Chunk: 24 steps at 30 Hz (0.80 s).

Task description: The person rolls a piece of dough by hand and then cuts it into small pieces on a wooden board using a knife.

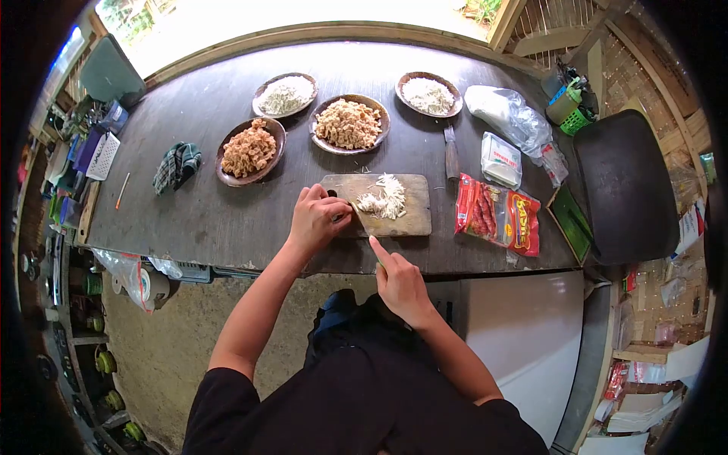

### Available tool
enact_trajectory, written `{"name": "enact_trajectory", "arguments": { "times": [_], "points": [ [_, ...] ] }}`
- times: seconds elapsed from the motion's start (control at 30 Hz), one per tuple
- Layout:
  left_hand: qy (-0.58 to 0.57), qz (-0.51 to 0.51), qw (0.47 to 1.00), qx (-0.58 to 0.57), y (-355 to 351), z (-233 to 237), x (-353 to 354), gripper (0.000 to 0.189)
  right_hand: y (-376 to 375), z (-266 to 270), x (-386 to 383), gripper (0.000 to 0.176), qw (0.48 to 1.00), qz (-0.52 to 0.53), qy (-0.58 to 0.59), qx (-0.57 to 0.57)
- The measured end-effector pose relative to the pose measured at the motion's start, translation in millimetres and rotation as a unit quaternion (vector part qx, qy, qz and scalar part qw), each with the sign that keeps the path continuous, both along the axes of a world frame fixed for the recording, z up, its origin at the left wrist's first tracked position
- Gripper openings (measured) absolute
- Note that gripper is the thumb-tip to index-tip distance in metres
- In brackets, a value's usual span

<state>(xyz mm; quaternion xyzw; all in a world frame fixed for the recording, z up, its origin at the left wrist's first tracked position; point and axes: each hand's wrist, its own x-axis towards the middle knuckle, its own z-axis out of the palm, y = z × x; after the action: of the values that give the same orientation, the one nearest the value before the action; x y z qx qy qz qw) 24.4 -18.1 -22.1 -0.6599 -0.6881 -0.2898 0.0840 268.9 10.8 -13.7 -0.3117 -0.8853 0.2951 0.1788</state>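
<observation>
Head view, near first: my right hand is wrapping the handle of the knife, index finger lying straight along the spine, blade slanting up-left over the cutting board. My left hand is curling knuckles-up, fingertips pinning the left end of the white shreds. The shreds are sitting mid-board, near the table front edge.

Handling, as I'm judging it: the shreds are looking light, soft, loose and probably damp, so they are likely scattering if nudged. I'd be bunching them under bent fingers, or scooping with the flat blade. The knife is stiff and sharp, handle only.

Farther back, two bowls of brown chunks and two bowls of white strands are standing. A second knife is lying right of the board, a red sausage packet beside it.
</observation>
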Motion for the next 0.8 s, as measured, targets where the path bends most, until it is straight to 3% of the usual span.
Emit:
{"name": "enact_trajectory", "arguments": {
  "times": [0.8],
  "points": [
    [-0.032, 0.007, 0.999, 0.002, 0.6, -1.2, -0.8, 0.012, 6.9, -5.2, -3.8, 0.060, 0.999, 0.002, 0.003, 0.032]
  ]
}}
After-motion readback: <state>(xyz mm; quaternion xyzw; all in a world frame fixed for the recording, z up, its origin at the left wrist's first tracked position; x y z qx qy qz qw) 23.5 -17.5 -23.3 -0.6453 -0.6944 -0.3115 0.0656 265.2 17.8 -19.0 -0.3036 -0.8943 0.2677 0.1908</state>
